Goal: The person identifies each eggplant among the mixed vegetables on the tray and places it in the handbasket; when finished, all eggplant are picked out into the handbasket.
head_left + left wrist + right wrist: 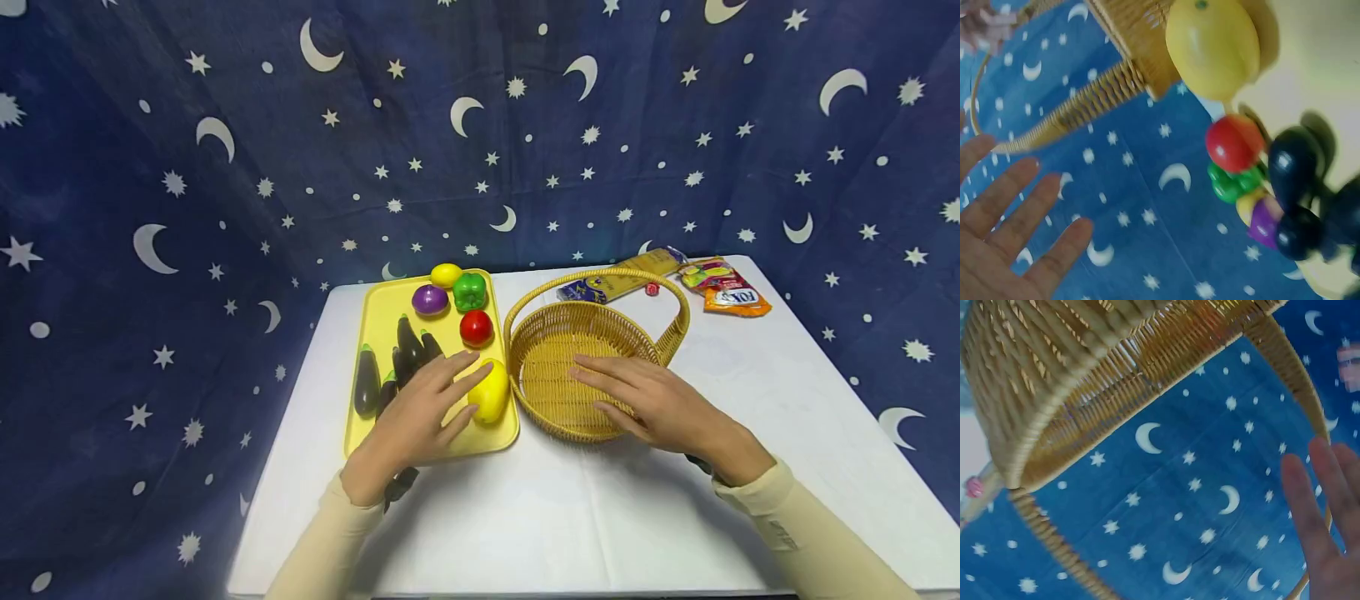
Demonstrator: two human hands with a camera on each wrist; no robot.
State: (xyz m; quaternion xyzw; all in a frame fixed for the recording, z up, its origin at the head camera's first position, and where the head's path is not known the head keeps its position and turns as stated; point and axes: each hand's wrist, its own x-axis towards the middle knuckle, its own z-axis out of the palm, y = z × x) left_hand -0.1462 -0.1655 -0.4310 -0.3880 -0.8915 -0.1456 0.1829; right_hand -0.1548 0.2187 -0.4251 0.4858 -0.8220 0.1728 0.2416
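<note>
My left hand (429,407), fingers spread, hovers over the near part of a yellow tray (450,450). Beside its fingertips lies a large yellow fruit (491,393); several dark eggplants (367,383) lie left of and behind the hand, some partly hidden by it. A red round fruit (476,328), a green bell pepper (470,292), a purple round vegetable (430,300) and a lemon (446,275) sit farther back on the tray. Over the right side of a wicker basket (555,367) extends my right hand (663,407), its fingers straight and holding nothing. No items show inside the basket.
Behind the basket lie a long yellow-and-blue packet (630,275) and a small red item (652,289). A red-and-orange snack bag (723,287) is at the back right. The basket's tall handle (592,273) arches upward. A star-patterned curtain (480,167) closes off the white table's back.
</note>
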